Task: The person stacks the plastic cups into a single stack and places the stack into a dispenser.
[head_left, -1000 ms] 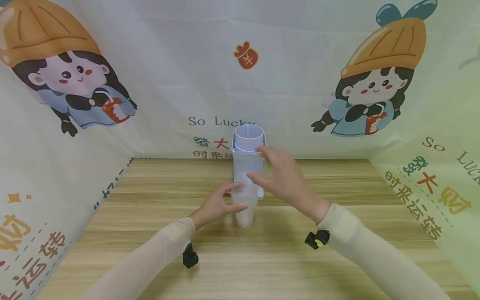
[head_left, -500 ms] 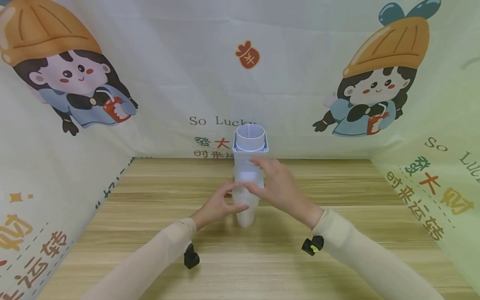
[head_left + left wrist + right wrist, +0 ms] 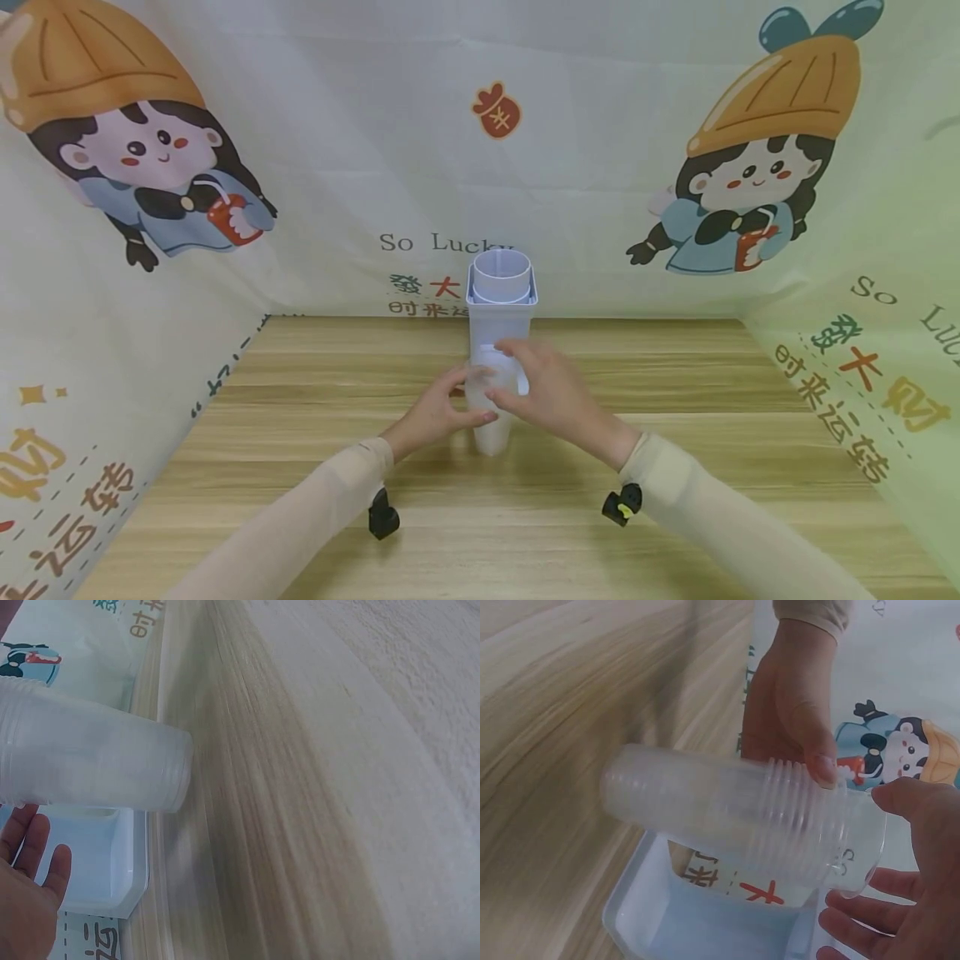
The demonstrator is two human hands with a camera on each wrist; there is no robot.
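A stack of clear plastic cups (image 3: 491,435) stands upright above the wooden table, its ribbed rims at the top. My left hand (image 3: 431,414) grips the stack from the left, thumb in front; in the right wrist view that thumb presses on the stacked rims. From the right, my right hand (image 3: 558,400) holds the topmost cup (image 3: 866,832) near its mouth, with the thumb on one side and fingers on the other. This cup's mouth sticks out beyond the other rims. Right behind is a pale lavender cup dispenser (image 3: 501,321) with a round tube at its top.
The wooden table (image 3: 300,500) carries everything. A printed cloth (image 3: 577,200) with cartoon figures and lettering hangs behind and along both sides. The dispenser stands close to the back cloth. A black wrist camera (image 3: 383,514) hangs under the left sleeve, another (image 3: 622,503) under the right.
My right hand has come down from beside the dispenser's top to the mouth of the stack, lowering the topmost cup into it. My left hand has stayed around the stack.
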